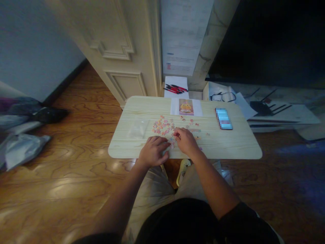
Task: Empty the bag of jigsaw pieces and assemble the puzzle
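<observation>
Since most of the jigsaw pieces [162,126] lie loose in a scattered patch mid-bench, I'd call this pretty early days. They're small pinkish and orange bits, spread on the pale wood-grain bench [228,145] just beyond the left hand [154,149], with a few strays farther right. Past the right hand [186,140] there's a pale strip [195,130] and, nearer the wrist, an orangey patch [197,138]; both look like sections already joined, though they're half hidden and too small to swear to (my guess, not gospel). So a little seems done, and the bulk of the pieces seems left to place.

As for the grip: the left one is loose, fingers stretched over the bench with the thumb held apart, beside some pieces between the hands. The right one has its fingers curled in toward the thumb over the edge of the scatter, pinch-style, but I honestly can't tell whether it's closed or has a piece in it.

A printed colour photo [186,107] of something yellow lies at the far edge, clear of the loose bits. There's a clear plastic bag [137,129] left of the scatter, seemingly without pieces in it, and a smartphone [223,118] well off to the right.
</observation>
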{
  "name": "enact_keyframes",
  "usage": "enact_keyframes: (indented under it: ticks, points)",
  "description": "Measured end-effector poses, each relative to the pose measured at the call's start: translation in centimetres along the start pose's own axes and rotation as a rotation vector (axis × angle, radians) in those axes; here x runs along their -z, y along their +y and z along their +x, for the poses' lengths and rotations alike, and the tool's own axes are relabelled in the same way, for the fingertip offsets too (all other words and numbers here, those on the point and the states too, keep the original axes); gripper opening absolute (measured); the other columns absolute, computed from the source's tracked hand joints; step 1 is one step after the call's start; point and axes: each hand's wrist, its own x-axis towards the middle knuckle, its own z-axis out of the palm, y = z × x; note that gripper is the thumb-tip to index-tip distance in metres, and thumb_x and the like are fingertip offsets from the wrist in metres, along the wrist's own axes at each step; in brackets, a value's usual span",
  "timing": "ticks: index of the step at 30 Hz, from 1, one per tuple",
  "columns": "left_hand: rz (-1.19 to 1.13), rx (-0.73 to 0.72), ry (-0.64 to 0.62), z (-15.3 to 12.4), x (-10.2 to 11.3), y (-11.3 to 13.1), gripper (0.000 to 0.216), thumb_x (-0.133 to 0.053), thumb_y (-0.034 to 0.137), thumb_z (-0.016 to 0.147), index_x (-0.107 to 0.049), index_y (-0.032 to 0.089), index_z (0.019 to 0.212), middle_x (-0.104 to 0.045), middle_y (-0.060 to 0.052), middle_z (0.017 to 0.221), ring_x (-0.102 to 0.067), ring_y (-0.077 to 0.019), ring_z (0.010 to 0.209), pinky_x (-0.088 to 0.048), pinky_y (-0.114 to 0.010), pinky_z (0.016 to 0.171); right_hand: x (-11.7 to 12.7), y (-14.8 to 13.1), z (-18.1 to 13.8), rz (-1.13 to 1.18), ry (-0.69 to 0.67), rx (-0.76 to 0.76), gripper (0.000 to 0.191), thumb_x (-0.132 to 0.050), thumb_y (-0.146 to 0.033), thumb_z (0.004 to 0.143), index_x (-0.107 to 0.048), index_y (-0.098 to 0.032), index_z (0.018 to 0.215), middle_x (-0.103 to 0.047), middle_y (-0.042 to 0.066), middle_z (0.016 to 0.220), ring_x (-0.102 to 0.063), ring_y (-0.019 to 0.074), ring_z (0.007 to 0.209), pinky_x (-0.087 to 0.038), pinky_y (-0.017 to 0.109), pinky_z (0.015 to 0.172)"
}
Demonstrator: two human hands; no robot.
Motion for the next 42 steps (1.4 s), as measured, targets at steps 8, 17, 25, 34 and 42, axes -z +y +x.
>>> enact_keyframes:
  ticks: [8, 17, 25, 34, 42]
  points:
    - [-0.014, 0.011, 0.027, -0.2, -0.3, -0.2, 0.035, -0.061, 0.036, 0.089, -0.074, 0.024, 0.118, -0.070, -0.009, 0.125, -0.062, -0.0293, 0.115, -0.047, -0.048, 0.100, 0.3, 0.2, -0.4, -0.054, -0.054, 0.015, 0.013, -0.069, -0.021, 0.094, -0.076, -0.021, 0.104, -0.072, 0.009, 0.106, -0.063, 0.0230, 0.106, -0.047, 0.034, 0.099]
    - [-0.032, 0.055, 0.094, -0.3, -0.7, -0.2, 0.025, -0.061, 0.034, 0.090, -0.073, 0.022, 0.109, -0.072, -0.010, 0.116, -0.064, -0.0271, 0.110, -0.049, -0.047, 0.101, -0.8, -1.1, -0.6, -0.127, -0.062, 0.021, 0.013, -0.070, -0.016, 0.091, -0.073, -0.022, 0.102, -0.070, 0.009, 0.106, -0.062, 0.0251, 0.105, -0.046, 0.035, 0.094]
    - [0.007, 0.090, 0.109, 0.0, 0.0, 0.2, 0.025, -0.064, 0.035, 0.090, -0.073, 0.026, 0.111, -0.070, -0.008, 0.122, -0.062, -0.0279, 0.112, -0.048, -0.048, 0.099, 2.4, 1.2, -1.1, 0.197, -0.083, -0.083, 0.012, -0.067, -0.012, 0.088, -0.070, -0.023, 0.093, -0.073, -0.001, 0.088, -0.065, 0.0154, 0.080, -0.047, 0.026, 0.075]
    - [-0.035, -0.032, 0.004, 7.9, -2.4, 5.2, 0.033, -0.060, 0.035, 0.094, -0.069, 0.024, 0.124, -0.068, -0.008, 0.134, -0.059, -0.0297, 0.122, -0.046, -0.050, 0.104, 8.6, 11.0, -2.2, 0.238, 0.032, -0.283, 0.006, -0.068, -0.017, 0.082, -0.070, -0.021, 0.086, -0.073, 0.000, 0.081, -0.065, 0.0157, 0.074, -0.048, 0.026, 0.068]
    - [0.013, -0.036, -0.037, 11.6, -5.6, 6.2, 0.035, -0.059, 0.039, 0.094, -0.071, 0.025, 0.124, -0.067, -0.009, 0.138, -0.058, -0.0330, 0.125, -0.043, -0.056, 0.105, 8.5, 11.5, -0.6, 0.136, -0.131, -0.230, 0.008, -0.071, -0.015, 0.086, -0.071, -0.022, 0.086, -0.075, 0.001, 0.085, -0.066, 0.0164, 0.077, -0.046, 0.027, 0.069]
